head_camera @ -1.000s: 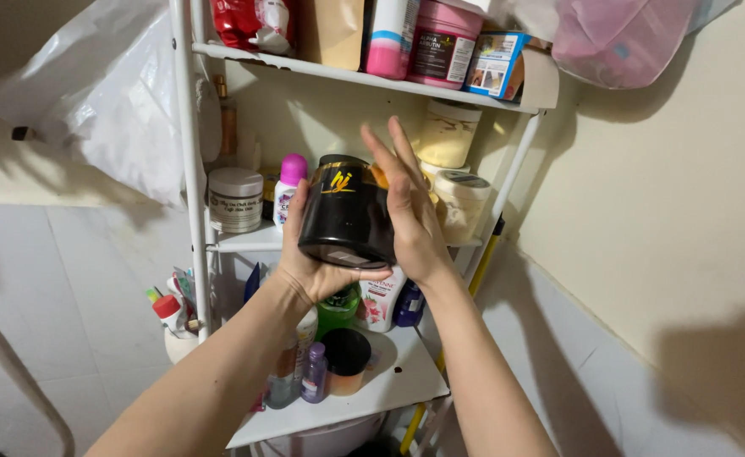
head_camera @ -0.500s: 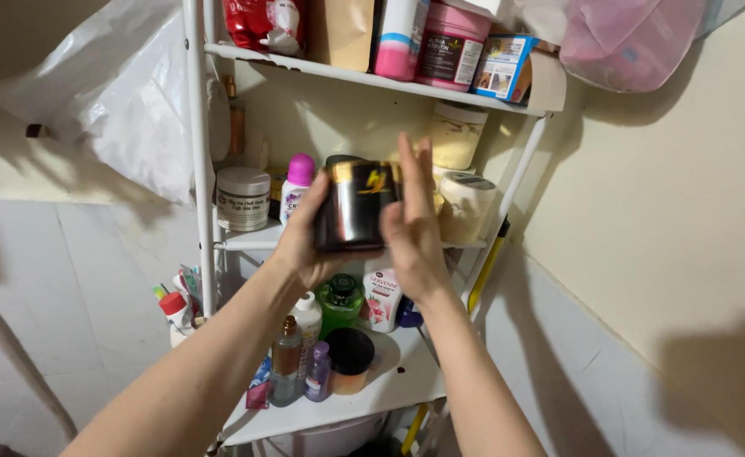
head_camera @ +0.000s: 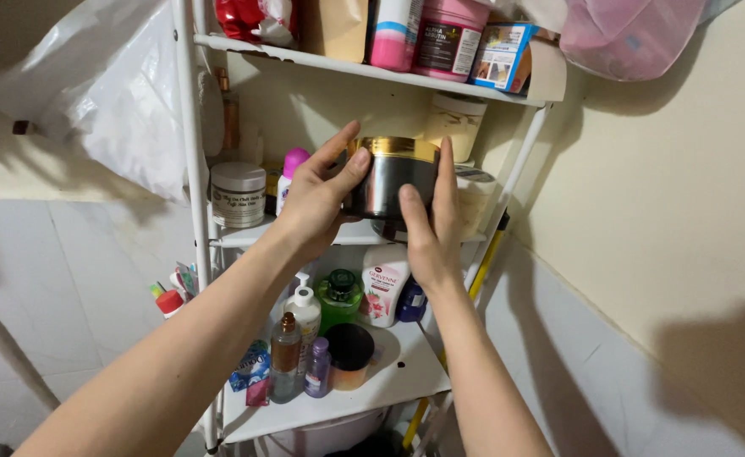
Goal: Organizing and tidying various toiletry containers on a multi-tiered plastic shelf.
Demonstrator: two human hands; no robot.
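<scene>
Left grip: the left hand (head_camera: pixel 317 203) wraps the left side of the black jar (head_camera: pixel 389 182), thumb up by the gold rim, fingers bent round the wall; it is grasping the jar.
Right grip: the right hand (head_camera: pixel 427 228) presses flat on the jar's right side, fingers straight and pointing up, thumb on the front wall; it grasps the jar only as a clamp against the left.
Jar: upright, gold band at the top, held level with the middle shelf (head_camera: pixel 237 237), its base just over the shelf's front edge; whether it touches the shelf cannot be told.
Room left of jar: a pink-capped bottle (head_camera: pixel 289 176) stands just beside the left hand, a grey-lidded tub (head_camera: pixel 237 195) beyond it near the white post (head_camera: pixel 188 144).
Room right of jar: a cream tub (head_camera: pixel 474 199) sits just behind the right fingers, another cream tub (head_camera: pixel 453 123) above it; the slanted post (head_camera: pixel 516 161) closes that side.
Room above: the top shelf (head_camera: pixel 347 66) hangs well over the jar, with open wall between.
Below: the lower shelf (head_camera: pixel 406 372) is crowded with bottles, a green bottle (head_camera: pixel 338 298) and a dark-lidded jar (head_camera: pixel 349 355) under the hands.
</scene>
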